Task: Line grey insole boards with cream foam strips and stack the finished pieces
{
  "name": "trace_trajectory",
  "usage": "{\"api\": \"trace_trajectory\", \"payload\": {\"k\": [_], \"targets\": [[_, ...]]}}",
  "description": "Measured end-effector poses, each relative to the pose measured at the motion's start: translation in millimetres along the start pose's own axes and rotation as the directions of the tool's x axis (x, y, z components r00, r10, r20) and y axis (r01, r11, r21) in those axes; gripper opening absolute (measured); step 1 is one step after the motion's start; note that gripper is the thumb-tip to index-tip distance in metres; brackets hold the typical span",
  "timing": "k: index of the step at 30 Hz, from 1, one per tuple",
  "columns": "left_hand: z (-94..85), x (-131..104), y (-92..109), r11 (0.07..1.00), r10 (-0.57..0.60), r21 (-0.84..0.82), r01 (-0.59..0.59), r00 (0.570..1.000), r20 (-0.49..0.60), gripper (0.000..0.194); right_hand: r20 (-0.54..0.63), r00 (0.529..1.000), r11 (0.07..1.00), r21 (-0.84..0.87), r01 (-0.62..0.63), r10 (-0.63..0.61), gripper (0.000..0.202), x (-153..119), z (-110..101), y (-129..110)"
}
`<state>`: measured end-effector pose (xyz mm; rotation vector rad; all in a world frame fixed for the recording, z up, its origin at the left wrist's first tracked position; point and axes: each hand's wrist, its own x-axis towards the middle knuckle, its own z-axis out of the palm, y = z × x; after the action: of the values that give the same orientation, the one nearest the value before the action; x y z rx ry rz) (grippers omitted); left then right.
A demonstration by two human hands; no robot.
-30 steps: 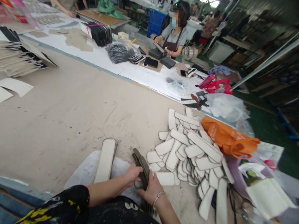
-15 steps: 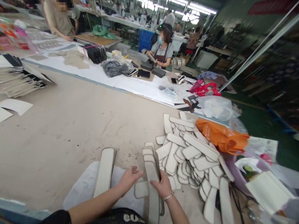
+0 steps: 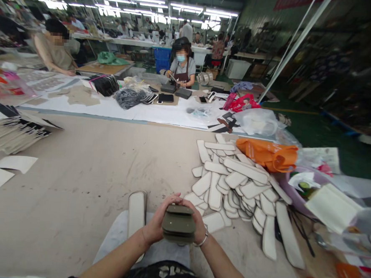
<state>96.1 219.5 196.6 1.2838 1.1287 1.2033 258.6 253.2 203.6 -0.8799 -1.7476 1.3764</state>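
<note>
My left hand point(image 3: 159, 222) and my right hand point(image 3: 198, 222) are wrapped round the two sides of a stack of strips point(image 3: 179, 224), held up in front of my body. The stack's dark, rounded ends face me, and my fingers meet behind it. Left of my hands, a small pile of long cream strips point(image 3: 136, 211) lies partly on a white sheet point(image 3: 112, 239). On the right spreads a loose heap of cream strips point(image 3: 215, 191) with dark edges, overlapping at many angles.
An orange bag point(image 3: 266, 154) and a purple basin point(image 3: 291, 189) stand beyond the heap at the right. Fanned cream pieces point(image 3: 19, 131) lie at the far left. Across the table, a person point(image 3: 182, 67) works by a white-covered strip of tabletop point(image 3: 118, 112).
My left hand has closed on the strips, joining my right hand. The stack has been lifted and turned so its ends face me. The view has shifted and tilted up.
</note>
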Motion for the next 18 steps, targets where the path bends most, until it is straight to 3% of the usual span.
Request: {"api": "trace_trajectory", "payload": {"k": [3, 8, 11, 14, 18], "targets": [[-1.0, -11, -11, 0.995, -0.094, 0.029, 0.093, 0.995, 0.020, 0.053, 0.019, 1.000, 0.999, -0.051, 0.001, 0.000, 0.042, -13, 5, 17], [5.4, -23, -21, 0.993, -0.067, 0.098, 0.064, 0.997, 0.035, 0.052, -0.028, 0.996, 0.990, -0.114, -0.087, 0.084, 0.052, -29, 11, 44], [6.5, -21, -25, 0.995, -0.030, 0.098, 0.024, 0.997, 0.066, 0.053, -0.059, 0.993, 0.979, -0.166, -0.114, 0.106, 0.056, -30, 12, 57], [6.3, -10, -30, 0.992, -0.082, 0.106, 0.075, 0.995, 0.065, 0.052, -0.128, 0.978, 0.974, -0.135, -0.183, 0.166, 0.051, -24, 16, 67], [3.6, 18, -28, 0.951, -0.194, 0.204, 0.232, 0.962, -0.190, 0.042, -0.135, 0.959, 0.968, 0.056, -0.244, 0.249, 0.045, -14, 22, 62]]}}
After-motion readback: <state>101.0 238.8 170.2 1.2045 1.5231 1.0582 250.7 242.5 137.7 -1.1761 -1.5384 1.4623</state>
